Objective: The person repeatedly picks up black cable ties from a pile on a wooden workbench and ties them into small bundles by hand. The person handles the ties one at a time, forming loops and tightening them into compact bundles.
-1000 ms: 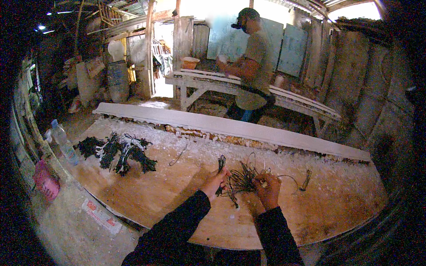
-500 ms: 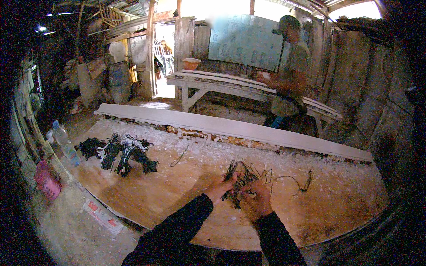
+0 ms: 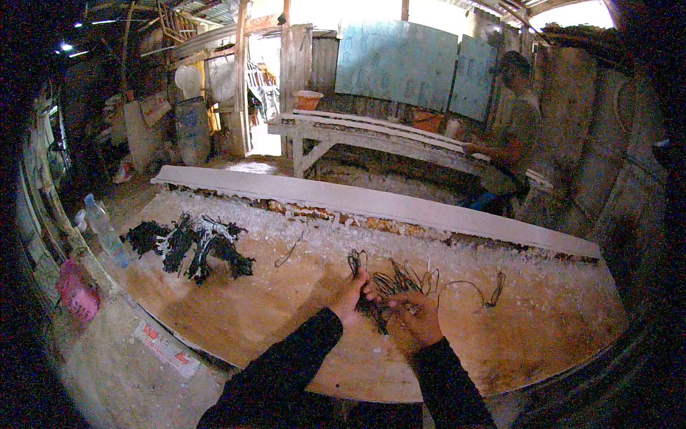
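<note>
Near the middle of the wooden tabletop (image 3: 271, 322), my left hand (image 3: 348, 299) is closed on a small looped bunch of thin dark cord (image 3: 356, 262), whose loops stick up above the fingers. My right hand (image 3: 420, 316) is closed beside it, its fingers at a larger tangle of dark cord (image 3: 401, 277). More dark strands hang below, between both hands. Whether the cord is string or wire I cannot make out. Further left lie several tied bundles of black cord (image 3: 207, 247), some with white strands. One loose strand (image 3: 289, 250) and a curled piece (image 3: 493, 292) lie apart.
A long pale plaster-like strip (image 3: 357, 202) runs along the table's far edge, with white crumbs before it. A clear bottle (image 3: 103, 229) and a pink basket-like container (image 3: 76, 293) are at left. Behind, a person (image 3: 511, 136) stands at a long bench (image 3: 343, 132).
My left hand has drawn slightly left, parting a small looped bunch from the larger tangle. My right hand has barely moved. The person behind has moved right along the bench.
</note>
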`<state>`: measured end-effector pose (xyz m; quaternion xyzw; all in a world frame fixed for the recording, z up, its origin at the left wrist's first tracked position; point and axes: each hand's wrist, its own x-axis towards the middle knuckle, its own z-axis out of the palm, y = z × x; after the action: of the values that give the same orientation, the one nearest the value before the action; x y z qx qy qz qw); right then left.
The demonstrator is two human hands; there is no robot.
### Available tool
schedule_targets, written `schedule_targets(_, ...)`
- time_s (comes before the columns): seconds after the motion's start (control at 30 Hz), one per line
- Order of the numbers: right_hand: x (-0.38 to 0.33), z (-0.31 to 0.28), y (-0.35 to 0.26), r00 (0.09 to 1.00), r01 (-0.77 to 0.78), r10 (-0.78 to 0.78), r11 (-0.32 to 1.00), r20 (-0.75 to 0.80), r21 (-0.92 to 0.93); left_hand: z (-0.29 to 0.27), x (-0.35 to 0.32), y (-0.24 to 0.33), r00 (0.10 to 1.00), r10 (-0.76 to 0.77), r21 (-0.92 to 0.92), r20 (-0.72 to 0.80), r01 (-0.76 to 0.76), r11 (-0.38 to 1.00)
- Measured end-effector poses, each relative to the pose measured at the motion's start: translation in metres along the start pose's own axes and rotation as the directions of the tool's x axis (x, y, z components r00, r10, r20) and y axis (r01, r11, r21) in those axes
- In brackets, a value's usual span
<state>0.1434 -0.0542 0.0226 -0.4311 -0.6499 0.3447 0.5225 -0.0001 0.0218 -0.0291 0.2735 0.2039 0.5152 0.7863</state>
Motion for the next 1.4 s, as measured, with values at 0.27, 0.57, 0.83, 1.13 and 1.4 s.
schedule_targets(0.27,-0.002,-0.010,-0.007,0.986,-0.078,0.141,0.869,0.093,-0.488,-0.010,-0.002,0.024,0.989,0.068,-0.058,-0.132,-0.076,0.995)
schedule_targets(0.57,-0.006,-0.006,0.011,0.857,-0.061,0.190,0.961,0.479,-0.271,-0.010,-0.001,0.024,0.973,0.109,0.094,-0.203,-0.091,0.991)
schedule_targets(0.83,-0.001,-0.010,0.006,0.866,0.088,0.152,0.891,0.476,-0.444,-0.014,-0.003,0.021,0.994,0.030,0.010,-0.107,-0.029,1.000)
schedule_targets(1.13,0.000,-0.010,-0.012,0.999,0.017,-0.001,0.948,0.049,-0.317,0.001,-0.011,0.021,0.988,0.132,0.445,-0.087,-0.080,0.892)
schedule_targets(1.4,0.005,-0.016,0.006,0.985,-0.007,-0.009,0.996,-0.171,-0.093,0.007,-0.011,0.018,0.990,0.135,0.837,0.033,-0.102,0.537)
